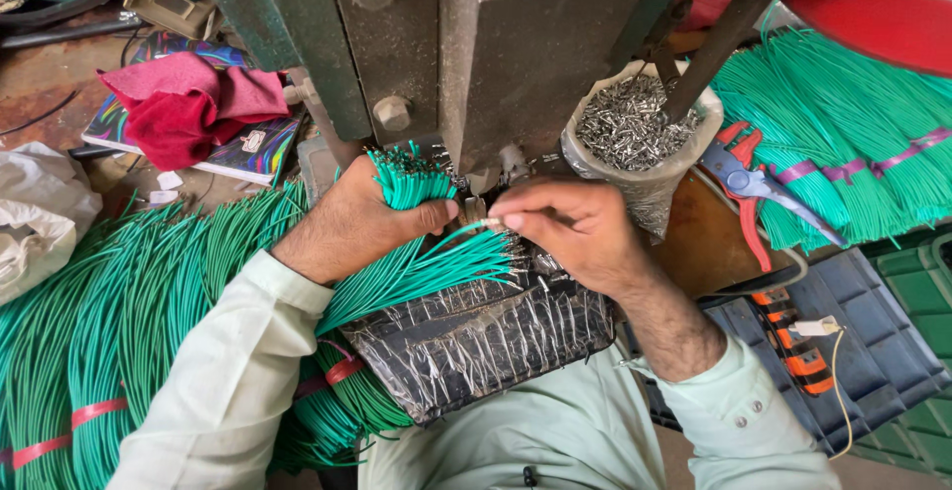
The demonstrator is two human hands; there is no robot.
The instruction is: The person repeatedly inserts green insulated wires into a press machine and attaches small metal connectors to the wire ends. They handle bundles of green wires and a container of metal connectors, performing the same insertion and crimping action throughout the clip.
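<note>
The left hand [352, 222] is closed around a bundle of green wires [416, 252]; the right hand [570, 224] pinches one wire [474, 227] just under the press [496, 44]. Fingers so near the press could get crushed, I think.

We see both forearms reaching up from the bottom of the view in pale green sleeves, cuffs ending just short of the wrists. Our left hand [357, 220] lies back-up, its fingers curled into a closed fist, the thumb stretched rightward toward the other hand. Our right hand [573, 230] comes in from the right, wrist bent slightly, knuckles up, thumb and forefinger pinched together at their tips and pointing left. The two hands sit near each other at the middle, thumb tip and pinched fingers almost meeting, forearms splayed apart below
</note>
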